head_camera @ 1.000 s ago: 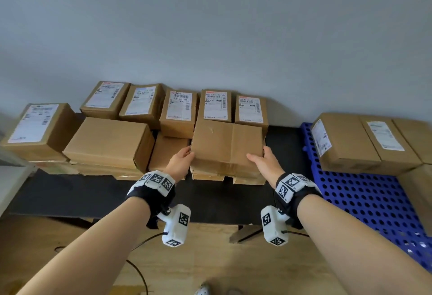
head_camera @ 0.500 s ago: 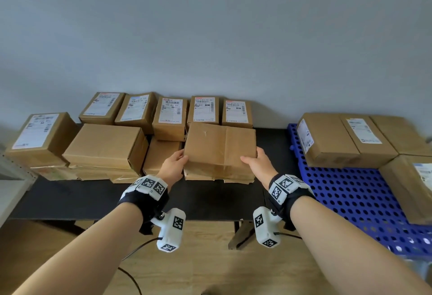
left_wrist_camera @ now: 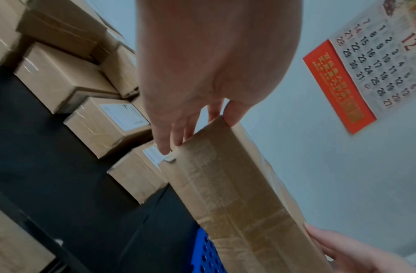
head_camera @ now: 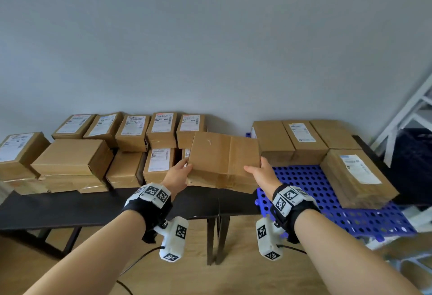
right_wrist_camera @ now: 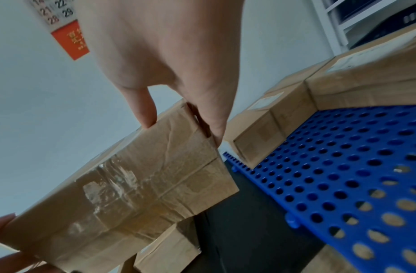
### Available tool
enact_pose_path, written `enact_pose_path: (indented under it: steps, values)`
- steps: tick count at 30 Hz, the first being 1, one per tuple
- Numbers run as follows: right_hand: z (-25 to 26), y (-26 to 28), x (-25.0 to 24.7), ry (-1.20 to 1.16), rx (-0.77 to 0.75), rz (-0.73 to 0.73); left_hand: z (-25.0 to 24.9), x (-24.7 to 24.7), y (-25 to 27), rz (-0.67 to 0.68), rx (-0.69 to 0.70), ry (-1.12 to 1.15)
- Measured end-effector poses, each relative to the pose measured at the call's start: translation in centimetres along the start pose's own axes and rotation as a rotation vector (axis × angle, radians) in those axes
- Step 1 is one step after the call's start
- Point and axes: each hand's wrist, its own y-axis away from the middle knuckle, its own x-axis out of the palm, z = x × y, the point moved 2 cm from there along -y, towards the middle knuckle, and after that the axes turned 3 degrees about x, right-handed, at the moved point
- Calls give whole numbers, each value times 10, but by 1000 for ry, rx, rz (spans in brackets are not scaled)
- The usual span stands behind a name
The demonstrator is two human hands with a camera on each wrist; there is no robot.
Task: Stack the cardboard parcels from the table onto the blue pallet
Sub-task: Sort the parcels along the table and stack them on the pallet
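A plain taped cardboard parcel [head_camera: 224, 154] hangs in the air between both hands, over the table's right end beside the blue pallet [head_camera: 304, 178]. My left hand [head_camera: 180, 173] grips its left end, thumb on the top edge and fingers [left_wrist_camera: 165, 146] down the end face. My right hand [head_camera: 259, 171] grips the right end the same way, thumb [right_wrist_camera: 143, 114] on top. The parcel [left_wrist_camera: 232, 194] fills the left wrist view; in the right wrist view the parcel [right_wrist_camera: 143, 184] sits just left of the pallet [right_wrist_camera: 342, 166].
Several labelled parcels [head_camera: 138, 131] stand in rows on the black table [head_camera: 70, 208], with a larger plain one [head_camera: 72, 157] at the left. Three parcels [head_camera: 304, 140] line the pallet's back and another [head_camera: 357, 178] lies at its right. A white rack [head_camera: 411, 112] stands far right.
Both hands have lifted the parcel off the stack and carried it right, toward the pallet. Two labelled parcels that lay under it now show.
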Motion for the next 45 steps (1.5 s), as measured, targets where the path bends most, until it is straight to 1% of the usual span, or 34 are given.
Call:
enact_pose_path:
  steps: [2,6,11,16,21,25,31,35,39,45]
  values:
    - [-6,9,-28,-11,-4,-9,-1,26,9,13,-11,-19]
    - [-16,22,-77,-39,-14,-29,-6,72,28,52,-52,14]
    - [-28,24,-122,-81,4,-73,-14,117,30,100,-50,5]
    - [-33,7,-150,-98,15,-122,-21,151,9,114,-79,-13]
    - [-32,-22,-175,-122,39,-199,-36,185,-28,169,-80,34]
    - [-25,-50,-195,-158,61,-257,-55,212,-58,253,-82,54]
    - [-22,-85,-212,-171,91,-288,-67,245,-93,302,-77,134]
    - [-28,-98,-226,-192,110,-294,-69,268,-100,333,-83,132]
    - [-28,-107,-244,-216,116,-258,-69,290,-99,315,-80,143]
    - [-27,-114,-274,-199,77,-195,-70,319,-88,162,-36,172]
